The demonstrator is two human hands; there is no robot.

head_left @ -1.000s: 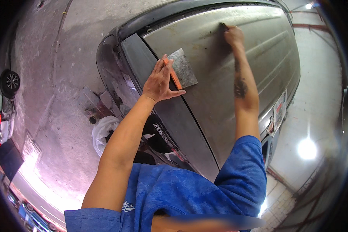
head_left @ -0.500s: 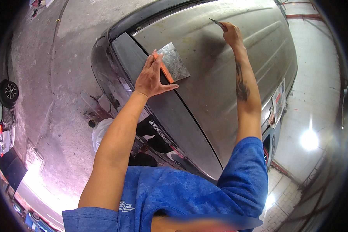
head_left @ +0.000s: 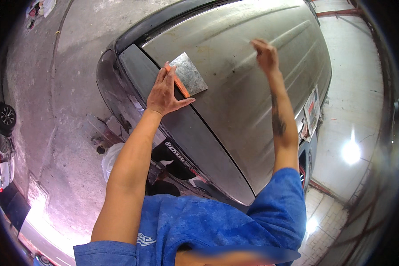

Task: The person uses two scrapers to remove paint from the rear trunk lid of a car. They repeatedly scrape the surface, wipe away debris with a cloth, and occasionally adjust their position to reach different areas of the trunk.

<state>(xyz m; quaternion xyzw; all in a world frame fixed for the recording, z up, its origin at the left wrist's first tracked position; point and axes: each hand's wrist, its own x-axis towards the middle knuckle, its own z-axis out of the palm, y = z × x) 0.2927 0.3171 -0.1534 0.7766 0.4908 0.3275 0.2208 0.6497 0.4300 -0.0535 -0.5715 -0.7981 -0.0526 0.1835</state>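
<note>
Your left hand (head_left: 163, 95), centre-left: grasping orange-edged metal plate (head_left: 189, 74). Your right hand (head_left: 267, 55), upper centre-right: blurred, grip cannot be told. Car panel (head_left: 230, 113), centre.

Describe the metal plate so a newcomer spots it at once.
Find the large car in the middle, then the long dark seam beside its broad ridged panel. Partway along that seam is the plate: flat, mottled silver. Its bright orange strip along one edge sets it apart from the dull panel.

Grey concrete floor (head_left: 75, 93), bright white light (head_left: 351, 153), reddish beam (head_left: 341, 13)
</note>
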